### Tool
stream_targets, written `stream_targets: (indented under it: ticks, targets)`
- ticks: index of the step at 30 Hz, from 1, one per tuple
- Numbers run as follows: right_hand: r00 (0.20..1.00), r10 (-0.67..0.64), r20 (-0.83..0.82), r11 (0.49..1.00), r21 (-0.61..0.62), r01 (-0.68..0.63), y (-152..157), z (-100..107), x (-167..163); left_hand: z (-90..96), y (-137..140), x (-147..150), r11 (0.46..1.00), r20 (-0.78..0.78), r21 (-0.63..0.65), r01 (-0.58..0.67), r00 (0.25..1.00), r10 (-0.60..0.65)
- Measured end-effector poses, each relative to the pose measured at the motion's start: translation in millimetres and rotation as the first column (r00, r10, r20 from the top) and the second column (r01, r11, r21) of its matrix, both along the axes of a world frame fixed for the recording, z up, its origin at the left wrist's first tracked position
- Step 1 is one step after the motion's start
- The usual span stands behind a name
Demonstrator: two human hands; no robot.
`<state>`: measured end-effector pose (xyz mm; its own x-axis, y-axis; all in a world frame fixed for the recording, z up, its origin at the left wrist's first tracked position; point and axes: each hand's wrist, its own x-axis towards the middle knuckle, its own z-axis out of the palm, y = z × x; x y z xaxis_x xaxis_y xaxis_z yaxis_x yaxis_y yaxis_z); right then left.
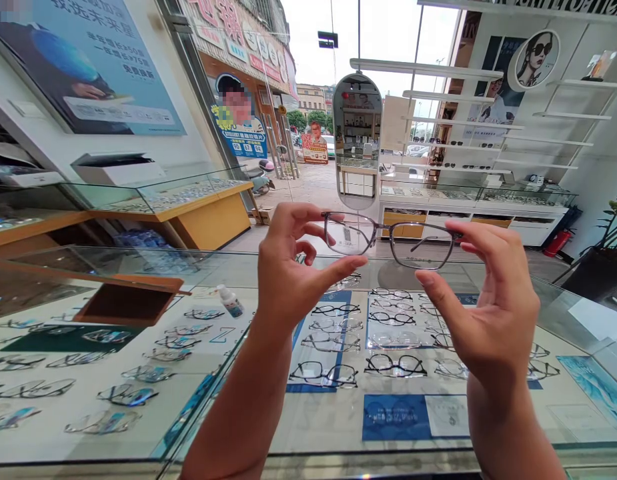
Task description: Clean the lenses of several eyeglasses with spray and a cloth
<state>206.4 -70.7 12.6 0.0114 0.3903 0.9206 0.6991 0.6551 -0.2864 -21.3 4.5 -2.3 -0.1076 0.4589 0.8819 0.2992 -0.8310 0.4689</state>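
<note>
A pair of eyeglasses [383,227] with thin dark rims and clear lenses is held up in front of me, above the glass display counter. My left hand [298,267] grips its left end, fingertips at the upper outer corner and thumb below the lens. At the other end, my right hand [493,293] pinches the upper outer corner with the fingers, its thumb lying under the right lens. The temples look folded behind the lenses. Printed marks show faintly on both lenses.
Several eyeglasses [395,365] lie in rows inside the glass counter [328,427]. A small white bottle [231,301] and a brown tray [131,300] are at the left. Beyond stand an oval mirror [358,140], another showcase [213,217] and a potted plant [601,247].
</note>
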Motion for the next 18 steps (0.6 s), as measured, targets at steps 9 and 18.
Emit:
stream_targets:
  ticks: [9, 18]
  targets:
    - [1.0, 0.013, -0.011, 0.999, -0.034, -0.013, 3, 0, 0, 3.3, -11, 9, 0.994, 0.062, 0.082, -0.067, 0.996, 0.062]
    - [1.0, 0.003, -0.018, 1.0, -0.026, -0.004, 5, -1, 0, 1.6, -14, 12, 0.989, 0.048, 0.081, -0.127, 0.991, 0.124]
